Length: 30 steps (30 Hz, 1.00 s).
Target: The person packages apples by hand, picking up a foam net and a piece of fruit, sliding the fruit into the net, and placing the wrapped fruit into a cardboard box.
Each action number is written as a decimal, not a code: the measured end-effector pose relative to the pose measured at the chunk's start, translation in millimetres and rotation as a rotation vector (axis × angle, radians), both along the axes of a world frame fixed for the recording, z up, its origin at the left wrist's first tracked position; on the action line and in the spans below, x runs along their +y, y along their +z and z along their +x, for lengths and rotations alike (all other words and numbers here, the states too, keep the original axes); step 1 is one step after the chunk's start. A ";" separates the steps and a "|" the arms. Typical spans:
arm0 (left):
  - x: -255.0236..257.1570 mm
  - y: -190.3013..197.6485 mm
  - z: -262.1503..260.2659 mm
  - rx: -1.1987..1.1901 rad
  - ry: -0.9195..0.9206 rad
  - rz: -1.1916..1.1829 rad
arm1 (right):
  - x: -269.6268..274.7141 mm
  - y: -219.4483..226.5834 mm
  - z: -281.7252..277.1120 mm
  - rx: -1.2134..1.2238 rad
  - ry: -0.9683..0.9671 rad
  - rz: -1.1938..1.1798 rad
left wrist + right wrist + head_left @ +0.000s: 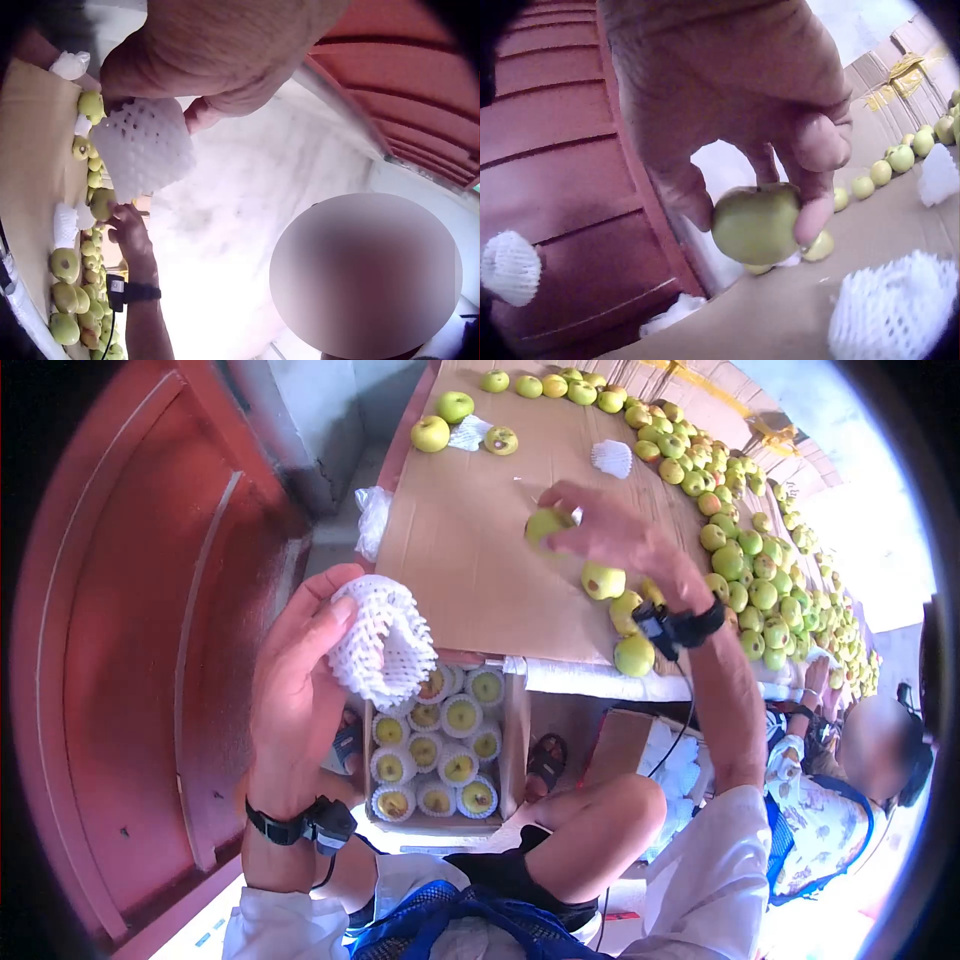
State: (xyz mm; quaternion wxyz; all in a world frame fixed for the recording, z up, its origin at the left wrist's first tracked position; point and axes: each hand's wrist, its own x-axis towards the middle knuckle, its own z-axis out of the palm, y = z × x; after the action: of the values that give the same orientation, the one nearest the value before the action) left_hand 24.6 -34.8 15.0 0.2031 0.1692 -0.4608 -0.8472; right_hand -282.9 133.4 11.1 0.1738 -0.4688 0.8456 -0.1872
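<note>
My left hand (295, 660) grips a white foam net sleeve (385, 650) between thumb and fingers, its opening spread, above the near edge of the cardboard-topped table (470, 570). In the left wrist view the foam net (142, 146) hangs below the fingers. Out over the tabletop, my right hand (625, 540) pinches a green apple (546, 528). The right wrist view shows this apple (754, 229) held by the fingertips, raised over the cardboard. Just nearer me lies a yellow-green apple (603, 580) with a brown spot, alongside several others at the table's edge.
A heap of apples (760, 575) covers the table's right side. Another foam sleeve (612, 458) lies farther back. Below the table edge stands a box (516, 750) of apples in foam sleeves. A red door (120, 630) is at left; another person (825, 810) sits at right.
</note>
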 end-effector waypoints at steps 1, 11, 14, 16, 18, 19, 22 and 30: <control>2.0 1.7 3.1 0.026 -0.010 0.006 | 4.3 -1.3 17.3 -0.004 -0.016 0.021; -2.9 -4.7 24.8 0.119 0.042 -0.016 | 9.8 -75.2 105.5 0.141 -0.120 -0.087; -24.8 -22.4 24.1 0.123 0.057 -0.036 | 8.1 -75.8 119.0 0.256 -0.149 0.004; -35.1 -32.8 24.5 0.132 0.081 -0.033 | 13.8 -103.7 109.2 0.401 -0.101 -0.107; -41.5 -29.4 31.1 0.137 0.109 -0.062 | 9.3 -84.0 124.2 0.333 -0.146 -0.022; -44.1 -29.0 36.3 0.146 0.118 -0.074 | 9.0 -78.8 128.7 0.307 -0.158 0.020; -55.0 -28.3 46.2 0.200 0.000 0.063 | 8.0 -83.0 132.1 0.302 -0.147 0.036; -54.9 -20.6 52.4 0.234 0.006 0.077 | 12.2 -72.4 134.6 0.255 -0.214 -0.035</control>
State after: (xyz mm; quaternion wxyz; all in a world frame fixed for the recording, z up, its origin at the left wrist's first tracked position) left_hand 77.0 -89.7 -5.6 0.2514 0.0785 -0.4005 -0.8776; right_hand -148.3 145.6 -61.3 0.0360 -0.3991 0.9024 -0.1585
